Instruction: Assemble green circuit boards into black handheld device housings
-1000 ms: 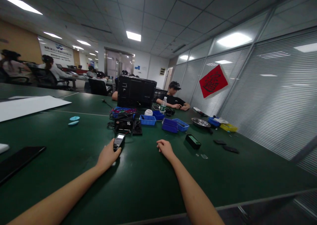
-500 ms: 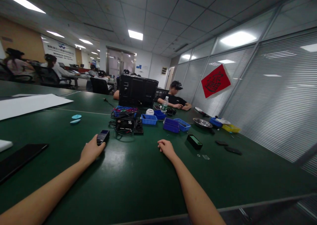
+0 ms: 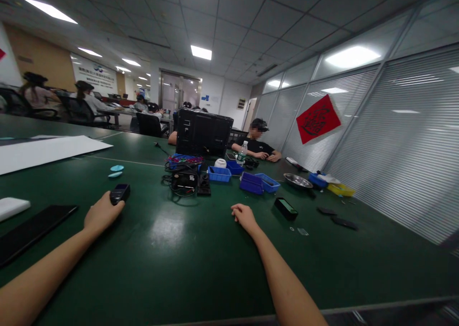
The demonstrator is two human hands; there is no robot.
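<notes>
My left hand (image 3: 102,214) grips a small black handheld device (image 3: 119,193) and holds it low over the green table (image 3: 186,259), left of centre. My right hand (image 3: 244,216) rests on the table with its fingers curled and nothing visible in them. It lies left of a black box with a green top (image 3: 286,208). Between and beyond the hands stands a black unit with tangled cables (image 3: 184,180).
Blue bins (image 3: 219,174) and a darker blue box (image 3: 251,183) stand mid-table, with a metal dish (image 3: 297,180) to the right. A dark tablet (image 3: 32,230) and white sheet (image 3: 46,150) lie left. A big black case (image 3: 204,134) stands behind. A person (image 3: 258,144) sits across.
My left hand has carried the black device leftward across the table, away from the cabled unit. Its lit screen no longer shows. The right hand has stayed put.
</notes>
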